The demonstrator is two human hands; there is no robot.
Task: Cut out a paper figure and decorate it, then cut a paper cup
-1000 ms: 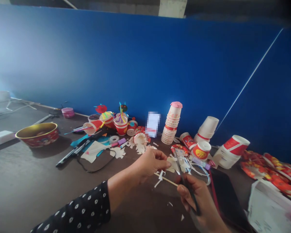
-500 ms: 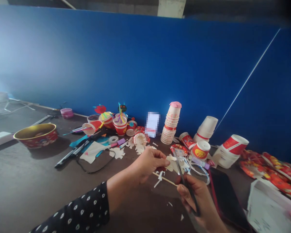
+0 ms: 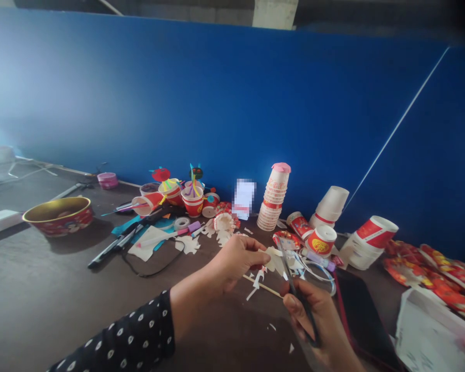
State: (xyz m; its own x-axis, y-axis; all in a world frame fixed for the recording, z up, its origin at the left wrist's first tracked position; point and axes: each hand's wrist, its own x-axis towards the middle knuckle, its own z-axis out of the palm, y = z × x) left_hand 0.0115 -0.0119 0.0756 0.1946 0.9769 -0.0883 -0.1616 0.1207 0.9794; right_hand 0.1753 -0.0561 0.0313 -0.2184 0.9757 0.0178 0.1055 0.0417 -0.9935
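Between thumb and fingertips, my left hand [image 3: 236, 261] pinches a small cream piece of paper [image 3: 275, 262]. My right hand [image 3: 320, 315] grips a pair of scissors [image 3: 303, 306], whose blades point up and away from me, right beside the paper's right edge. Whether the blades touch the paper I cannot tell. Below the hands, a thin wooden stick [image 3: 269, 288] and narrow white paper scraps [image 3: 258, 281] lie on the dark table. Past the paper lie more cut pieces and a red patterned paper piece [image 3: 287, 239].
Behind stand a tall stack of paper cups [image 3: 271, 206] and more cups [image 3: 321, 241]. A dark phone [image 3: 366, 315] lies right of my right hand. At left are decorated cups [image 3: 192, 200], markers [image 3: 170, 236], tape [image 3: 182, 223] and a gold-lined bowl [image 3: 58, 225]. A blue partition [image 3: 217, 103] closes the back.
My hands stay almost in place. The cream paper in my left fingers has shifted slightly and shows a little more of its face beside the scissors.
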